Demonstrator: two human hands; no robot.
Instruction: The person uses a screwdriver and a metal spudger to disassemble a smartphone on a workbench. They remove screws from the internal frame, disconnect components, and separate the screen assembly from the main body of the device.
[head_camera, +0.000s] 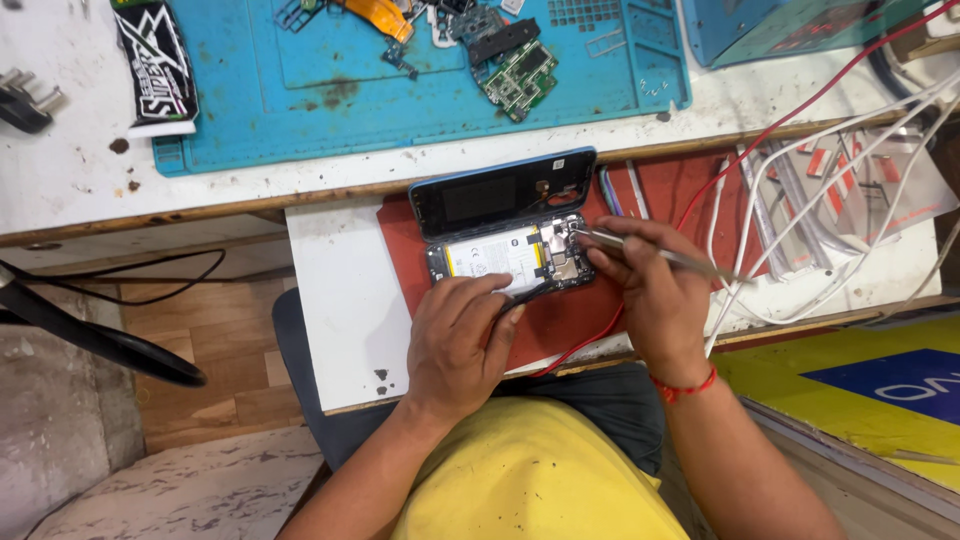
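1. Phone (510, 255), opened, lay on a red mat (560, 320) on a white pull-out board (345, 300), near the board's back edge; its blue-rimmed back cover (500, 193) stood tilted up behind it, battery (495, 258) and boards exposed.
2. Right hand (655, 290) pinched metal tweezers (650, 252) shut between thumb and fingers; the tips touched the small metal parts at the phone's right end.
3. Left hand (460, 335) rested on the phone's front edge, fingers curled closed around a thin dark tool (525, 294) lying along the lower rim of the phone; how tight, could not tell.
4. Red thread band (685, 385) sat on the right wrist.
5. Red wire (790, 115) and white cables (830, 200) ran from the far right corner across the board's right side, passing under the right hand.
6. Behind the board, on the white tabletop, a blue work mat (300, 90) carried a green circuit board (515, 75), an orange flex strip (380, 15) and loose phone parts near its back edge.
7. Black-and-white packet (155, 60) lay at the blue mat's left edge; a dark plug (25, 105) sat at the tabletop's left edge.
8. Yellow shirt (540, 470) filled the bottom centre.
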